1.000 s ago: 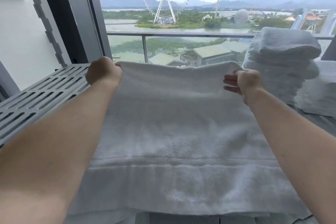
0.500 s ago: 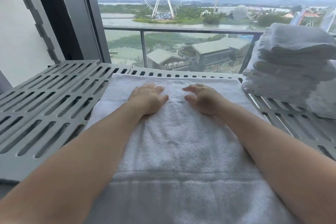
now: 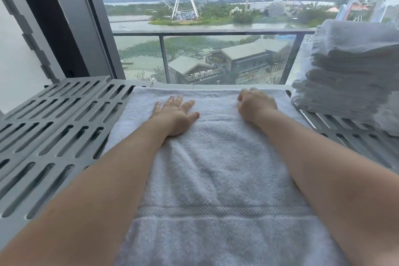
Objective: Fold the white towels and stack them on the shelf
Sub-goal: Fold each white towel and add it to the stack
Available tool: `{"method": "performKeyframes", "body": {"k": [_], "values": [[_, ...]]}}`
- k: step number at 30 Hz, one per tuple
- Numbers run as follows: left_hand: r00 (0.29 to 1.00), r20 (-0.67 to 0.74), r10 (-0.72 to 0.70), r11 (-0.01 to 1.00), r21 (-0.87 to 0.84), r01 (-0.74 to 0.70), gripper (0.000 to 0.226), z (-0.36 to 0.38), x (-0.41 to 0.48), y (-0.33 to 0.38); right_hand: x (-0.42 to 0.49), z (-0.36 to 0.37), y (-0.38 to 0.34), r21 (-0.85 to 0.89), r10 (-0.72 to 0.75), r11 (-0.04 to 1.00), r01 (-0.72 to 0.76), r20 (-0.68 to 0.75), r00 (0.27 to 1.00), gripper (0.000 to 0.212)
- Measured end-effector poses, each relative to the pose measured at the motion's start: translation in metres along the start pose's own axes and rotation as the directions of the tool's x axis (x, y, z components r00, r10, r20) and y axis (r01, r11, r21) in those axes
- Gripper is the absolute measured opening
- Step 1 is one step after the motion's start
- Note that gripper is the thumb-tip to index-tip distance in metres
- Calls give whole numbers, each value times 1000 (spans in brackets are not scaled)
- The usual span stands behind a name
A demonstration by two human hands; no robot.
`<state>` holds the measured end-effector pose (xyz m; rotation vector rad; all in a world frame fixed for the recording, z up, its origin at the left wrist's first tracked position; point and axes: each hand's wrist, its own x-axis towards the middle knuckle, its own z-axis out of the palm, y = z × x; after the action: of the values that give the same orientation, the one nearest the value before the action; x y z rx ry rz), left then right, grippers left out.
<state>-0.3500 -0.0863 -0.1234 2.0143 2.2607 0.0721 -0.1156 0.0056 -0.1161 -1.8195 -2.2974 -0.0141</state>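
The towel (image 3: 216, 157) was laid flat in the middle of the shelf (image 3: 54, 125), with its far edge along the shelf's back edge and its near part running out of view. The step in hand was judged to be the smoothing before a fold. The left hand (image 3: 174, 114) was pressed flat on the cloth, fingers spread. The right hand (image 3: 255, 104) was rested near the towel's far right corner with fingers curled; whether cloth was pinched under them could not be told. A stack (image 3: 349, 75) of folded towels was seen at the shelf's right edge. For the next move, a hold on both far corners would be needed, so that the edges could be matched evenly. Half a second earlier both hands were kept close together at the towel's middle; since then they had been moved well apart.
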Motion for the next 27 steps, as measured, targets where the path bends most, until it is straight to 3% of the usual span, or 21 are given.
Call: {"method": "performKeyframes", "body": {"k": [3, 6, 11, 15, 20, 27], "values": [[1000, 4, 25, 1000, 5, -25, 68, 1, 8, -3, 7, 3, -6, -64, 12, 998, -18, -93, 996, 32], [999, 6, 46, 999, 5, -46, 68, -2, 17, -7, 24, 5, -6, 9, 72, 997, -72, -133, 988, 34], [999, 4, 41, 999, -17, -41, 70, -6, 37, -14, 44, 22, 8, 109, -5, 993, 35, -269, 963, 41], [1000, -5, 6, 1000, -25, -6, 73, -4, 43, -12, 60, 26, 13, 108, -24, 993, 48, -215, 976, 34], [999, 6, -44, 999, -5, 44, 75, -1, 47, -11, 74, 32, 14, 98, -88, 991, 94, -62, 994, 43], [992, 65, -108, 993, 56, 104, 74, -11, 58, 0, 76, 29, 12, 147, -109, 984, 105, 22, 994, 56]]}}
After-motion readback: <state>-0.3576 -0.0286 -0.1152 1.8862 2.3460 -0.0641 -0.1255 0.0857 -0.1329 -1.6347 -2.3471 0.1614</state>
